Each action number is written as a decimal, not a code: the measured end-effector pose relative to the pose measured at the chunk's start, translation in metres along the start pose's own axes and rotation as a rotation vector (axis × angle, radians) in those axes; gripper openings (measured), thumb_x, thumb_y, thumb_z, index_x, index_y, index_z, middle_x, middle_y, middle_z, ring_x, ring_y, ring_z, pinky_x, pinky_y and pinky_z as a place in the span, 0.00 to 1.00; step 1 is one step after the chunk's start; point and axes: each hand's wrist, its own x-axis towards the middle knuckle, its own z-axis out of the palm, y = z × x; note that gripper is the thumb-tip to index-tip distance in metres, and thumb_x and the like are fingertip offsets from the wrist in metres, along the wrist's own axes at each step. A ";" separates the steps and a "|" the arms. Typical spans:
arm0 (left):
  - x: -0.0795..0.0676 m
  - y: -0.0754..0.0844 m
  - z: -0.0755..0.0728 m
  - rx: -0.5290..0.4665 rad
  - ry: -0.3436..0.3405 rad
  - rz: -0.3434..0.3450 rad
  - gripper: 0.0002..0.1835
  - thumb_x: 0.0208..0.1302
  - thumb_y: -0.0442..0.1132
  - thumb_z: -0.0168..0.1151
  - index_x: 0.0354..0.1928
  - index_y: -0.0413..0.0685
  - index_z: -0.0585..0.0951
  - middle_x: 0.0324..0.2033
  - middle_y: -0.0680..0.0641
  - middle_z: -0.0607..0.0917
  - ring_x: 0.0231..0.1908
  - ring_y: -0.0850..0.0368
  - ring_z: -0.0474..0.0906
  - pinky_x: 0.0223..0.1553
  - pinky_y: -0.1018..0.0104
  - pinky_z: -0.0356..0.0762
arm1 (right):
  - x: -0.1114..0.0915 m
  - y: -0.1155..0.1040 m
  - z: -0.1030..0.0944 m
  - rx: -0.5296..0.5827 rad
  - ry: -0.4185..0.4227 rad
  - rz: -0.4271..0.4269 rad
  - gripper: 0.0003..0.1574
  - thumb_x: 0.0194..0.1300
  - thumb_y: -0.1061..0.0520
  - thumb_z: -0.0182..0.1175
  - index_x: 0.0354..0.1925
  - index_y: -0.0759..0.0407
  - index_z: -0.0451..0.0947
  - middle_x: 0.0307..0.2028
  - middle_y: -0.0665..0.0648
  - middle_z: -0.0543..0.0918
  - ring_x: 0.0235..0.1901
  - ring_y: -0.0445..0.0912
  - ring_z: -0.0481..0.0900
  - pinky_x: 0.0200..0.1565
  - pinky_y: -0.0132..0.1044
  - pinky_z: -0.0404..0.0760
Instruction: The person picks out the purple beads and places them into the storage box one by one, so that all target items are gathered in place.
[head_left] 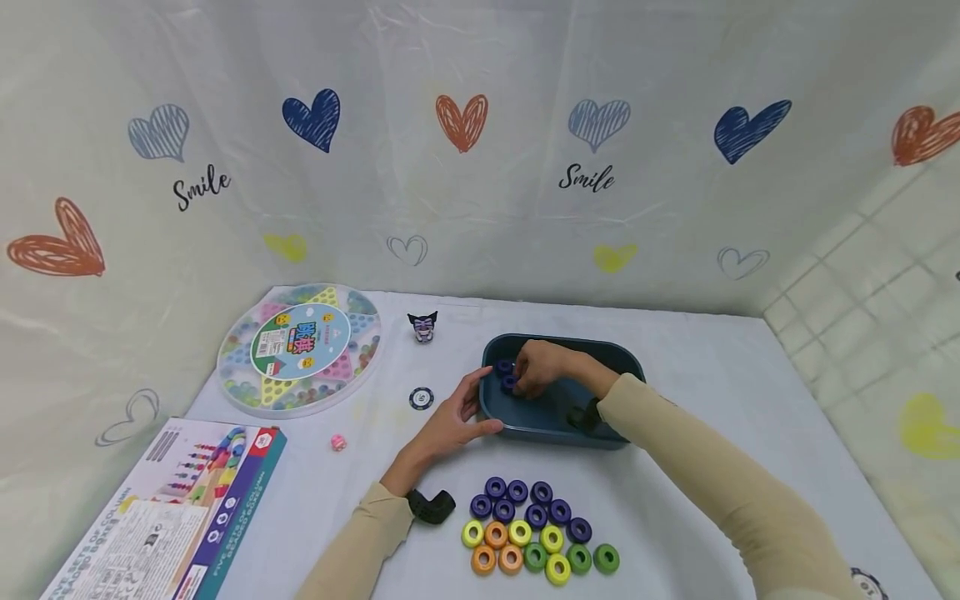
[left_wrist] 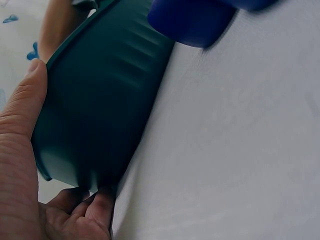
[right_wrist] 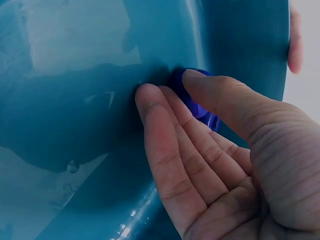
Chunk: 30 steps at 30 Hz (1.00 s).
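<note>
A dark teal plastic tray point(head_left: 558, 435) stands near the middle of the table. My left hand point(head_left: 448, 425) holds its left end, the thumb by the front wall and the other fingers round the end, as the left wrist view shows too. Inside the tray, my right hand point(head_left: 542, 367) reaches to the left end. Its thumb and fingers pinch a purple ring bead point(right_wrist: 197, 107), seen in the right wrist view. A second purple bead point(head_left: 503, 367) lies beside it. In front of the tray several purple beads point(head_left: 503, 510) lie above yellow, orange and green ones.
A round Chinese checkers set point(head_left: 277, 404) lies at the back left, and a bead toy box point(head_left: 225, 517) at the front left. Between them and the tray are a small dark figure point(head_left: 423, 327), a poker chip point(head_left: 422, 398) and a pink trinket point(head_left: 338, 442). A printed curtain hangs behind.
</note>
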 end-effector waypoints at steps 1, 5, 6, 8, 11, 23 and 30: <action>0.000 0.000 0.000 -0.003 0.000 -0.002 0.42 0.57 0.40 0.62 0.69 0.52 0.50 0.67 0.38 0.50 0.65 0.45 0.51 0.62 0.54 0.54 | 0.000 -0.001 0.000 0.000 0.000 0.002 0.16 0.54 0.61 0.64 0.40 0.68 0.77 0.27 0.55 0.82 0.27 0.47 0.82 0.31 0.36 0.82; 0.000 0.001 -0.001 0.001 0.000 -0.002 0.42 0.57 0.40 0.62 0.69 0.52 0.49 0.67 0.39 0.49 0.65 0.45 0.51 0.62 0.54 0.54 | 0.002 -0.004 0.001 -0.016 0.005 0.006 0.10 0.54 0.61 0.64 0.35 0.66 0.78 0.24 0.56 0.82 0.25 0.47 0.82 0.29 0.36 0.82; 0.000 0.001 -0.001 0.003 0.000 0.000 0.42 0.57 0.39 0.62 0.69 0.51 0.49 0.67 0.38 0.49 0.65 0.45 0.50 0.62 0.53 0.54 | 0.003 -0.004 0.001 -0.018 0.005 0.007 0.08 0.54 0.61 0.64 0.32 0.66 0.78 0.24 0.56 0.82 0.25 0.47 0.82 0.29 0.36 0.82; 0.000 0.002 -0.001 0.008 -0.003 0.005 0.42 0.58 0.39 0.62 0.69 0.48 0.49 0.67 0.38 0.49 0.65 0.44 0.50 0.62 0.54 0.54 | 0.003 -0.005 0.001 -0.024 0.003 0.009 0.06 0.55 0.60 0.63 0.28 0.64 0.79 0.23 0.56 0.82 0.25 0.47 0.82 0.29 0.36 0.82; 0.001 0.000 0.000 0.010 -0.004 0.009 0.42 0.57 0.39 0.62 0.69 0.47 0.48 0.67 0.39 0.50 0.65 0.46 0.51 0.62 0.55 0.55 | 0.004 -0.005 0.002 -0.029 -0.001 0.017 0.08 0.57 0.59 0.61 0.25 0.64 0.80 0.22 0.57 0.83 0.25 0.48 0.82 0.29 0.37 0.82; 0.000 0.000 0.002 0.005 -0.006 0.005 0.42 0.57 0.39 0.62 0.69 0.48 0.49 0.68 0.40 0.50 0.65 0.48 0.51 0.62 0.53 0.54 | -0.007 -0.006 -0.001 -0.110 -0.018 0.010 0.12 0.62 0.54 0.57 0.32 0.62 0.79 0.26 0.56 0.82 0.26 0.46 0.82 0.29 0.37 0.82; -0.001 0.003 0.000 0.005 -0.008 0.000 0.42 0.58 0.39 0.62 0.69 0.48 0.48 0.67 0.39 0.50 0.65 0.48 0.51 0.62 0.53 0.54 | -0.033 -0.020 -0.006 -0.237 0.032 -0.097 0.11 0.63 0.53 0.55 0.37 0.58 0.78 0.25 0.53 0.80 0.20 0.42 0.78 0.25 0.32 0.78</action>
